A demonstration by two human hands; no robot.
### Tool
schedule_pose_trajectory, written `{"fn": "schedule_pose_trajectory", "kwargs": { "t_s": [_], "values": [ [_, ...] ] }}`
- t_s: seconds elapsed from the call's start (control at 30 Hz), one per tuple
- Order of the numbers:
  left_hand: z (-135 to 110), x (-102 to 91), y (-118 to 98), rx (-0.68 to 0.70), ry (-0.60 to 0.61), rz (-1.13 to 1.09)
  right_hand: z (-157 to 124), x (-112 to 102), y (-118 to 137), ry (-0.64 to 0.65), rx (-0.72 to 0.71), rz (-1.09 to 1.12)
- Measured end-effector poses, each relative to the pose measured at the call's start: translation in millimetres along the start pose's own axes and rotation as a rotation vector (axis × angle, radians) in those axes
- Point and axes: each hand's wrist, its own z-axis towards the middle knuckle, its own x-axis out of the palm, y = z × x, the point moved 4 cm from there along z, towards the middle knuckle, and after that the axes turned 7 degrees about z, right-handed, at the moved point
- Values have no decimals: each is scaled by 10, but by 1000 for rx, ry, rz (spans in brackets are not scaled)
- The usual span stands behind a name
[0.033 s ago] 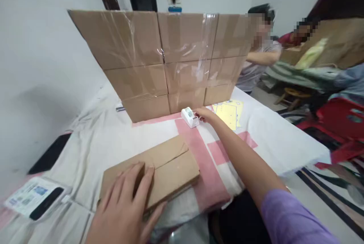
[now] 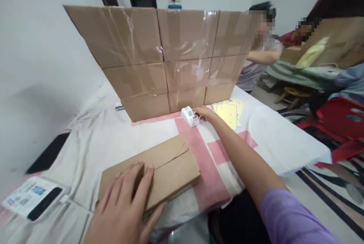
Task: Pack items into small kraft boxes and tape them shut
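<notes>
My left hand (image 2: 125, 210) lies open and flat on a folded brown cardboard box (image 2: 170, 168) at the near edge of the cloth-covered table (image 2: 96, 138). My right arm, in a purple sleeve, stretches forward. My right hand (image 2: 205, 114) has its fingers closed against the right side of a small white device (image 2: 189, 116). That device stands on a pink stripe of the cloth, at the foot of a wall of taped cardboard boxes (image 2: 170, 58).
Yellow sheets (image 2: 229, 114) lie just right of my right hand. A black phone (image 2: 42, 203) rests on a printed leaflet at the near left, with a dark flat object (image 2: 48, 153) behind it. Two other people (image 2: 257, 66) work at the far right, near a red chair (image 2: 341, 119).
The view has shifted very slightly. Both hands and the objects stay where they were.
</notes>
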Motion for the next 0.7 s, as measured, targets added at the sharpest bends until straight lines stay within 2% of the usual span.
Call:
{"fn": "schedule_pose_trajectory", "kwargs": {
  "t_s": [0.13, 0.27, 0.43, 0.7],
  "values": [
    [-24, -7, 22, 22, -13, -10, 82, -53, -26, 74, 71, 36],
    [-1, -42, 5, 33, -57, -31, 7, -25, 15, 127, 132, 77],
    [2, -71, -25, -1, -36, -53, -129, 55, 61, 119, 184, 136],
    [-9, -50, -33, -14, -24, -37, -256, 95, 78, 75, 159, 274]
  ]
}}
